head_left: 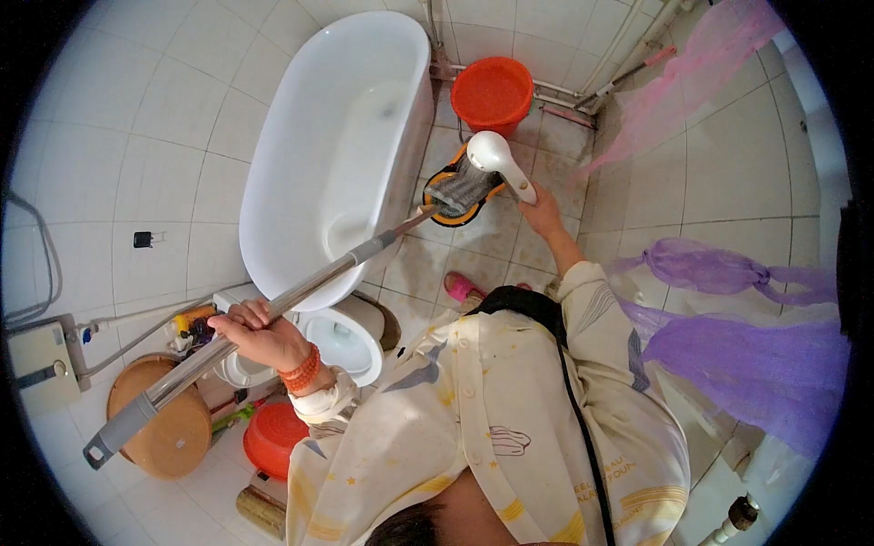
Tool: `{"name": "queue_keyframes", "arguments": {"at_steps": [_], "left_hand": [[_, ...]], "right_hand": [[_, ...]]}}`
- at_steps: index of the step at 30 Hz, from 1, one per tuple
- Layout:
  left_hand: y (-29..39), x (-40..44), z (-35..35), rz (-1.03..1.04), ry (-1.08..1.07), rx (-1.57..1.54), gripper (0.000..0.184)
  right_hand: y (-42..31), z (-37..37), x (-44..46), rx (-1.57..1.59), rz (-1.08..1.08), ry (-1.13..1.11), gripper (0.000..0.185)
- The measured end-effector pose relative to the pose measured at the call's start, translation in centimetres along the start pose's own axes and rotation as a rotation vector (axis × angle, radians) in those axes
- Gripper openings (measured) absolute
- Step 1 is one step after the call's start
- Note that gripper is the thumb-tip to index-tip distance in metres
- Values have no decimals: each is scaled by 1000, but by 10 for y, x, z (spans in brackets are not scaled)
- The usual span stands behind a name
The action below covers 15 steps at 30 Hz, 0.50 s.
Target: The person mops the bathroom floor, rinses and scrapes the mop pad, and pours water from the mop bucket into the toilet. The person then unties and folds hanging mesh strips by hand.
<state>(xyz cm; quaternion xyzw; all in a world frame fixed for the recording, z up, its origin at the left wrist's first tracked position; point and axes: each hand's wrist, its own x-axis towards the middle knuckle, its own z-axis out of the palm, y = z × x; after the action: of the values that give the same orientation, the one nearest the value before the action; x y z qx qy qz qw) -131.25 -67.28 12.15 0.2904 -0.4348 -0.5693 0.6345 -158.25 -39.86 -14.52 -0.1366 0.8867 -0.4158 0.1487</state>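
My left hand (264, 338), with red beads round its wrist, is closed on a long grey and silver mop (314, 284). The pole slants down to grey strands (462, 189) at an orange and black bucket (460, 218) on the floor. In my right hand (544, 214) is the handle of a white plastic water dipper (492, 152). Its rounded bowl is tipped over the strands, with its underside towards me. The dipper hides part of the orange and black bucket. Whether water is pouring, I cannot tell.
A white bathtub (259, 182) stands ahead on the left, beside a toilet (369, 341). Near the back wall is a red bucket (492, 118). Purple netting (737, 373) hangs at the right. A brown lidded tub (164, 437) and red basin (273, 437) stand lower left.
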Motion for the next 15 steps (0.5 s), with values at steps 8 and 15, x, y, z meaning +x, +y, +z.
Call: {"name": "queue_keyframes", "arguments": {"at_steps": [8,15], "left_hand": [[-2,2,-8,2,-97,-32,29],[0,-1,5,13,-25,8,41]], "right_hand": [[-2,0,6,89,30,-26,47],[11,6,7,-33,42,-101,48]]}}
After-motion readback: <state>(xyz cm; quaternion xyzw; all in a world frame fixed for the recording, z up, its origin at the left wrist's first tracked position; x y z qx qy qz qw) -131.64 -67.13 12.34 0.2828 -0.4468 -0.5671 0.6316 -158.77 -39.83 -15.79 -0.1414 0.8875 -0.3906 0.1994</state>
